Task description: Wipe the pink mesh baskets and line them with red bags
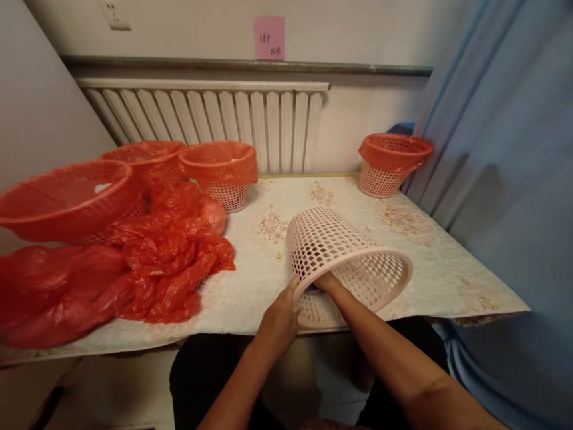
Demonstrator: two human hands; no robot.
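Note:
A pale pink perforated wastebasket (336, 237) lies tipped on its side near the table's front edge, its mouth facing me. My left hand (281, 314) grips the rim at its left side, fingers closed over the edge. My right hand (326, 281) reaches inside the mouth; its fingers are hidden behind the rim and wall, so I cannot see what they touch. No bag lines this basket.
On the left, crumpled red plastic bags (165, 266) lie before several red-lined baskets, one of them a wastebasket (227, 197). Another red-lined wastebasket (383, 178) stands at the back right by a blue curtain (499, 123). A radiator (238, 122) runs behind the flowered tablecloth (253, 291).

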